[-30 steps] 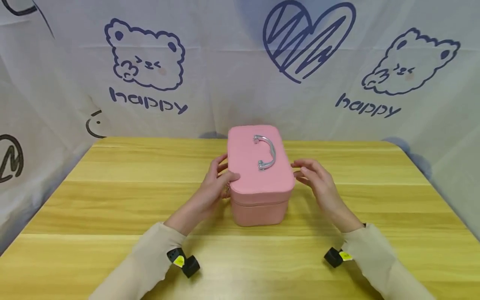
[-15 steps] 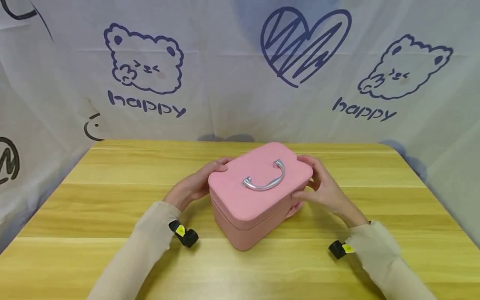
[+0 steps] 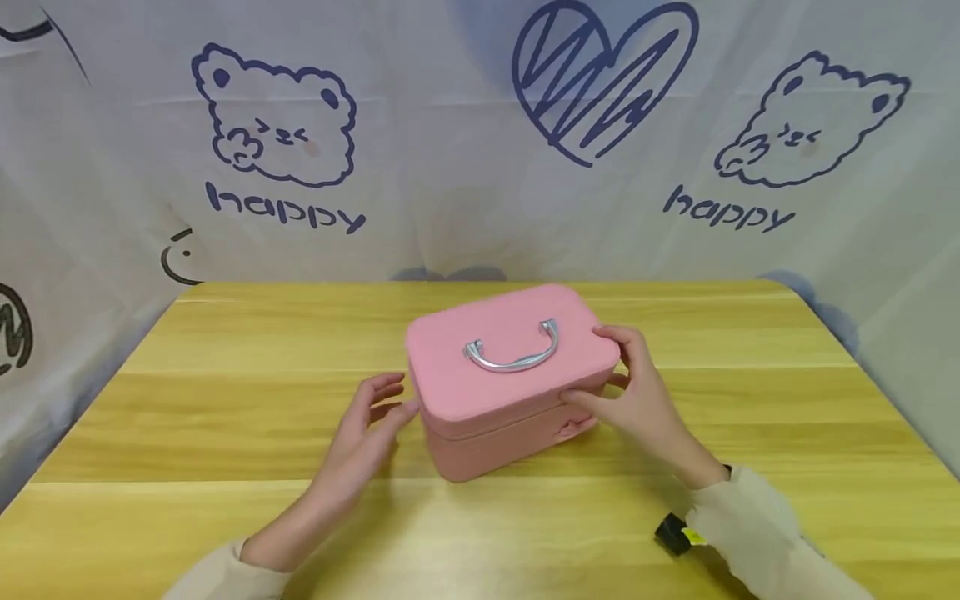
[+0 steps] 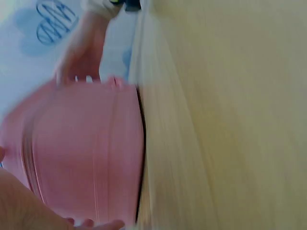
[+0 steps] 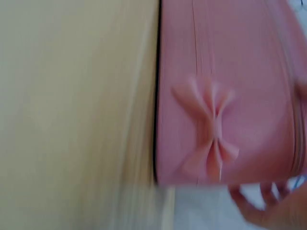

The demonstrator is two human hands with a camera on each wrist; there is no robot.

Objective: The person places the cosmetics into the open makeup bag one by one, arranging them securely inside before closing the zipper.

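Note:
A pink vanity case (image 3: 498,354) with a silver handle (image 3: 517,358) on its lid stands at an angle on the wooden table, lid closed. Around its right end my right hand (image 3: 648,400) grips, thumb on the front side and fingers at the far corner. Just off the left end is my left hand (image 3: 367,442), fingers loosely spread; the thumb tip is by the case's corner, and I cannot tell whether it touches. A pink bow (image 5: 213,129) decorates the side in the right wrist view, and a zipper (image 4: 31,153) runs below the lid in the left wrist view.
The wooden table (image 3: 225,400) spreads out on both sides of the case. Behind it hangs a white cloth (image 3: 435,167) printed with bears, a heart and lettering. A black wrist camera (image 3: 672,533) sits by the right sleeve.
The vanity case has turned from lengthwise to nearly crosswise, its bow side now toward me. My right hand has taken hold of its right end; my left hand has come off it, toward me.

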